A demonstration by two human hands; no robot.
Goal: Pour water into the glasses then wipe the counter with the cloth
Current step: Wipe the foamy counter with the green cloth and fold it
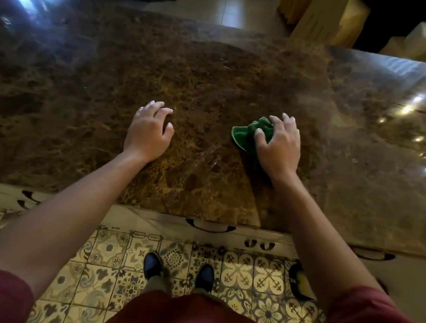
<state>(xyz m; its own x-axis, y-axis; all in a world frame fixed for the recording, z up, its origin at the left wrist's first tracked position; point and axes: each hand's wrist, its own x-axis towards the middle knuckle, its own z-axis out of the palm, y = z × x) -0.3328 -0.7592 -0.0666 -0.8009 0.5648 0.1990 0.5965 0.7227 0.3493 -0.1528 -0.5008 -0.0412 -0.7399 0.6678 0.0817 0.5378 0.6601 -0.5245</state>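
Note:
A crumpled green cloth (245,134) lies on the brown marble counter (188,81), a little right of the middle. My right hand (279,147) sits on top of it with the fingers curled round the bunched fabric. My left hand (148,131) rests on the bare counter to the left of the cloth, fingers loosely bent, holding nothing. A faint wet streak (204,160) shows on the stone between my hands. No glasses or water vessel are in view.
The counter's near edge runs above cabinet drawers with dark handles (209,226). Below lies a patterned tile floor (248,274) with my shoes (177,272). A dark and yellow object (300,283) sits on the floor at right. Beige furniture (322,15) stands beyond the far edge.

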